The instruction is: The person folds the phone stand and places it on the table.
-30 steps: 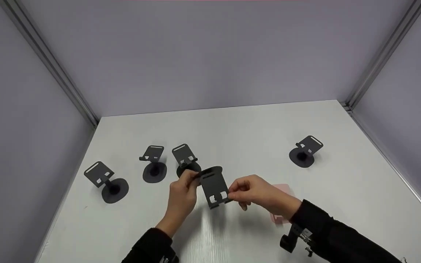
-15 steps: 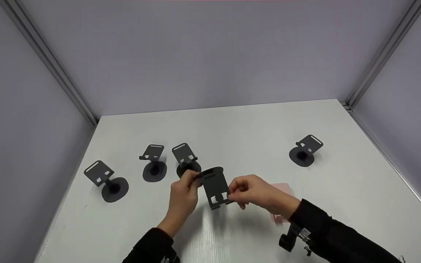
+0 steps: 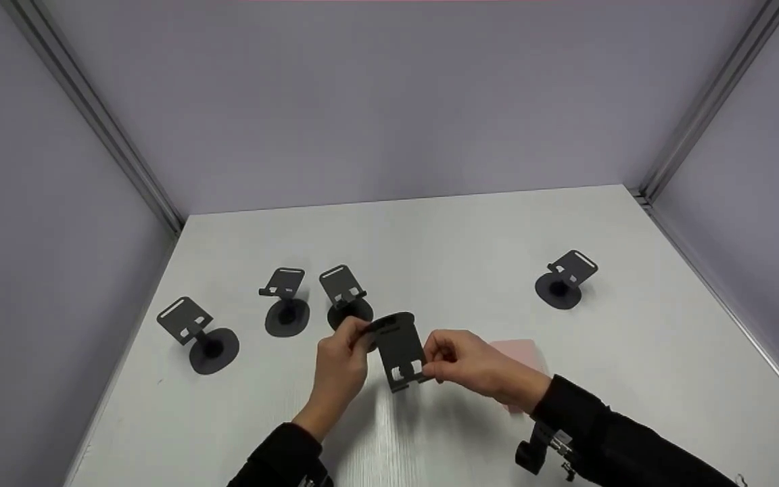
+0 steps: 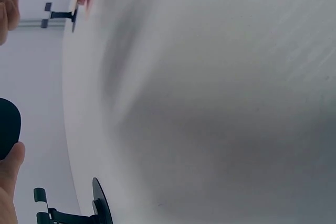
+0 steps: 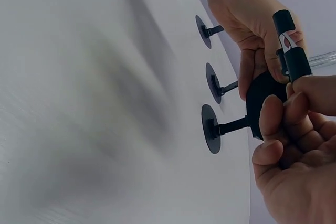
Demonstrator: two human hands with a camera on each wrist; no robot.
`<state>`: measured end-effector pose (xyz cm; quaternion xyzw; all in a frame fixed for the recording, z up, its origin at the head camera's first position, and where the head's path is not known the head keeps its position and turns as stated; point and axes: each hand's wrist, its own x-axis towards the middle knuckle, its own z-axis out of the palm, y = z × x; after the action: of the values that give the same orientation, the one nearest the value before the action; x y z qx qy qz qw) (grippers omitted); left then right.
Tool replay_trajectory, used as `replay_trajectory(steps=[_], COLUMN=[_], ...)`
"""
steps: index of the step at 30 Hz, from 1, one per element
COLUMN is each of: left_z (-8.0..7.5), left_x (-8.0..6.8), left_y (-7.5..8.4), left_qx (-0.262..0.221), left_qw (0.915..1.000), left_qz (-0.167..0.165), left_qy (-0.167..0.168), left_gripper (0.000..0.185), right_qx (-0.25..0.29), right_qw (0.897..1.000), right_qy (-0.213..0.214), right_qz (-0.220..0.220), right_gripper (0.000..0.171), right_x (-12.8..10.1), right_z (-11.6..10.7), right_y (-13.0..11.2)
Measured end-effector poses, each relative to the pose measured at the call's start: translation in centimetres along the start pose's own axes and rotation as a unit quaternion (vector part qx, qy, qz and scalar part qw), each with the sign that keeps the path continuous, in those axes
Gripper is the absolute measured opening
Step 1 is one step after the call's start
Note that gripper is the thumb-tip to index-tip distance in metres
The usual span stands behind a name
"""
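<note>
Both hands hold a black phone stand (image 3: 399, 348) above the white table (image 3: 470, 250), near its front middle. My left hand (image 3: 356, 335) grips the stand's round base (image 5: 265, 98) at the upper left. My right hand (image 3: 432, 355) pinches the lower right edge of its slotted plate (image 5: 291, 51). In the right wrist view the fingers (image 5: 281, 116) of that hand curl beside the plate. The left wrist view shows only a fingertip (image 4: 8, 174) against the dark base (image 4: 6, 127).
Three more black stands (image 3: 198, 335) (image 3: 285, 301) (image 3: 343, 294) form a row on the left, and another stand (image 3: 563, 277) sits at the right. A pink flat object (image 3: 521, 353) lies behind my right wrist. Grey walls enclose the table on three sides.
The held stand and both hands have shifted slightly towards me and lower; the grips are the same. The stands on the table have not moved.
</note>
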<state>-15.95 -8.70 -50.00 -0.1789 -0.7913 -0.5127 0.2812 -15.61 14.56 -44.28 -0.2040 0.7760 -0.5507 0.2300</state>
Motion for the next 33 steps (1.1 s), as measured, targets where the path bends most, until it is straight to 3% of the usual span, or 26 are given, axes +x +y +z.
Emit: replay_trajectory(steps=[4, 10, 19, 24, 33], left_z=[-0.1, -0.1, -0.2, -0.3, -0.4], left_x=[0.0, 0.0, 0.2, 0.3, 0.6], left_y=[0.4, 0.8, 1.3, 1.6, 2.1], left_qx=[-0.021, -0.070, -0.112, -0.145, -0.203], left_qw=[0.9990, 0.9912, 0.9788, 0.9692, 0.9432], left_qz=[-0.036, -0.107, -0.164, -0.189, -0.254], left_qy=[-0.012, -0.034, -0.051, -0.063, -0.069], left_gripper=[0.014, 0.010, 0.007, 0.006, 0.003], right_qx=[-0.009, -0.026, -0.100, -0.145, -0.205], right_qw=[1.000, 0.999, 0.994, 0.986, 0.967], right_qy=[0.009, 0.018, 0.032, 0.044, 0.076], right_qz=[-0.006, -0.013, -0.035, -0.074, -0.131], right_gripper=[0.012, 0.012, 0.013, 0.014, 0.016], right_x=[0.0, -0.1, -0.2, -0.2, -0.1], right_z=[0.3, 0.4, 0.5, 0.6, 0.8], right_y=[0.1, 0.2, 0.5, 1.0, 1.6])
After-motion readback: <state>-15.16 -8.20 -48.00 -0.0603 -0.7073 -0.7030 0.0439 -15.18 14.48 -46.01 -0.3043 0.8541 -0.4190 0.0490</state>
